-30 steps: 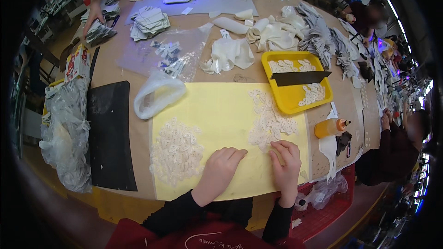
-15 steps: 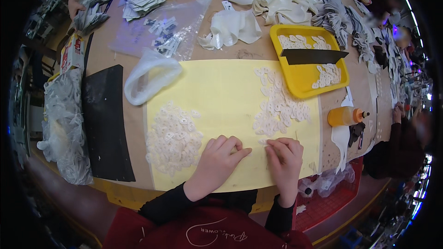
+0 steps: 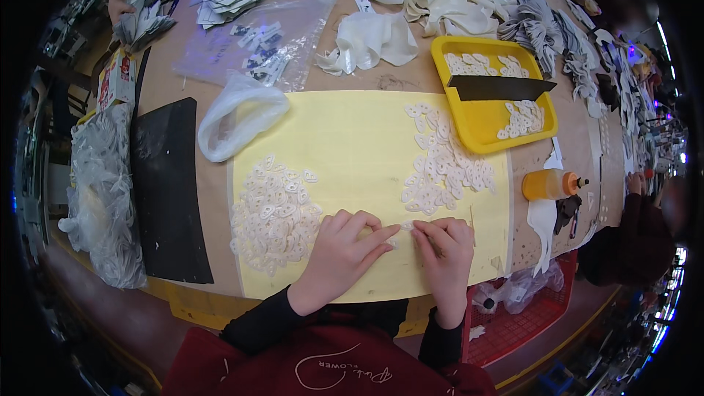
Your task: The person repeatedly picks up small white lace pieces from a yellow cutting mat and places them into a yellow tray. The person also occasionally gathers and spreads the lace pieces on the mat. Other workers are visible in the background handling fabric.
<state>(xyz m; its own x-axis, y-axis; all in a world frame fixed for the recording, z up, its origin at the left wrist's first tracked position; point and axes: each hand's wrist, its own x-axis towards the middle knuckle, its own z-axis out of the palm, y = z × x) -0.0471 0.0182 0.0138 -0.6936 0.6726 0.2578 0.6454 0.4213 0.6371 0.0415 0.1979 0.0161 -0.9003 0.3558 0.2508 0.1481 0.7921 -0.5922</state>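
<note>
A single head-worn fisheye view looks steeply down from above the person onto the table [image 3: 381,77], close enough that both forearms enter from the lower edge. The left hand [image 3: 341,249] and right hand [image 3: 444,246] meet low of centre; everything beyond their pinch curves away toward the dark rim, straight edges bending outward.

Bare yellow sheet [image 3: 352,139] lies open between the left pile [image 3: 273,213] and right pile [image 3: 444,169].
</note>
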